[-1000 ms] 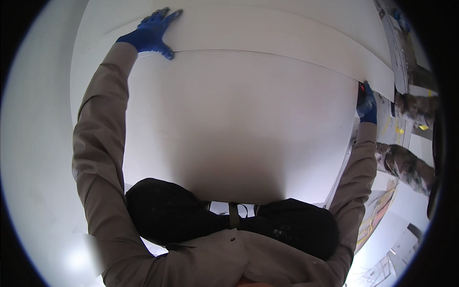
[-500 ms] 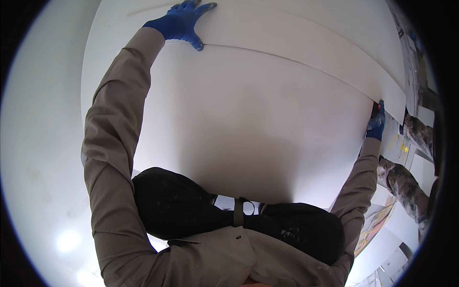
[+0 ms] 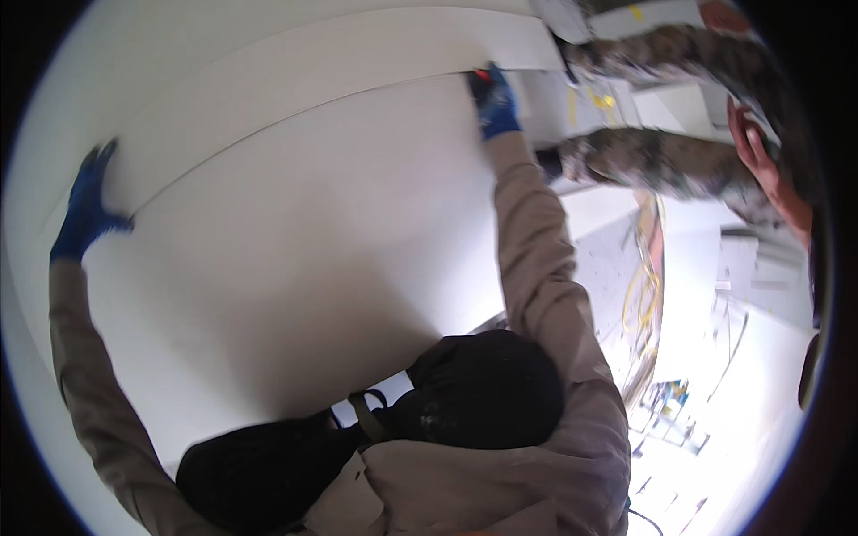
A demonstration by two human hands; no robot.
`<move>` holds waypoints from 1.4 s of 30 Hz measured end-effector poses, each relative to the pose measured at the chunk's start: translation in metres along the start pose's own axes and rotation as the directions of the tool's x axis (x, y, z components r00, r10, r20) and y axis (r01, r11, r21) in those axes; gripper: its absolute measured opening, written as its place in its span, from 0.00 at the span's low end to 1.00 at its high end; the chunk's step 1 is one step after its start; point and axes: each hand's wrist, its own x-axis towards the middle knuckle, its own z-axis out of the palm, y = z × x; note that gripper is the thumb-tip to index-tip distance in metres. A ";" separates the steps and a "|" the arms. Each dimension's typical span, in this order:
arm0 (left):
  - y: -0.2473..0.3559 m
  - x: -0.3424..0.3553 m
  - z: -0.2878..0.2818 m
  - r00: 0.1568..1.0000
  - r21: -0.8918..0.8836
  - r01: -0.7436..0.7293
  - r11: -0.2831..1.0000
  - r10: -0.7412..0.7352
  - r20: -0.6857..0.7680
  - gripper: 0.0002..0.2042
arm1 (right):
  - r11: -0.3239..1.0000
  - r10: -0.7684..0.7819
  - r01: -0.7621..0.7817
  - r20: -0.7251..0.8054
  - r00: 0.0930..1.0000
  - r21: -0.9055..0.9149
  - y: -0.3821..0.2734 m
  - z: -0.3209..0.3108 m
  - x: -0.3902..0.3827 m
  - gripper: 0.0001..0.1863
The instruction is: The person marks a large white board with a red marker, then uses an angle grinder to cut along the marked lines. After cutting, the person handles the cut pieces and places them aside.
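Strip (image 3: 357, 54) lying across the upper part of a larger board (image 3: 313, 205), both white.
Left hand (image 3: 87, 210), blue-gloved, is spread flat over the strip, thumb at its lower edge, grasping nothing; right hand (image 3: 497, 107), also gloved, is curled around a dark-and-red tool (image 3: 480, 82) by the strip's right end, near another person's camouflage-clad legs (image 3: 652, 161).

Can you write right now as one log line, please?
left hand: spread over white strip | right hand: at strip's near edge by dark-and-red object, grip unclear | nearby: camouflage-clad legs
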 end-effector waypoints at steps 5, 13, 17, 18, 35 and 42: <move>0.029 0.014 -0.015 0.996 -0.014 0.071 0.997 -0.070 0.058 0.70 | 0.995 -0.094 0.097 -0.113 0.989 0.021 -0.019 0.021 -0.021 0.08; 0.023 0.027 -0.009 0.996 -0.044 0.025 0.999 -0.021 0.081 0.69 | 0.996 -0.083 0.085 -0.130 0.988 0.009 -0.026 0.023 -0.022 0.10; 0.031 0.024 -0.004 0.993 -0.056 0.058 0.997 -0.052 0.103 0.69 | 0.999 -0.054 0.054 -0.158 0.986 0.000 -0.029 0.026 -0.027 0.10; 0.033 0.022 -0.005 0.993 -0.060 0.062 0.996 -0.056 0.106 0.69 | 0.999 -0.037 0.037 -0.160 0.986 0.001 -0.029 0.028 -0.027 0.11; 0.027 0.017 -0.005 0.996 -0.051 0.057 0.997 -0.053 0.072 0.69 | 0.704 0.049 0.133 0.234 0.971 -0.698 -0.109 0.058 -0.174 0.26; 0.029 0.025 -0.041 0.992 0.041 0.046 0.998 -0.040 -0.116 0.61 | 0.188 0.566 0.319 0.368 0.737 -0.929 -0.055 0.205 -0.256 0.20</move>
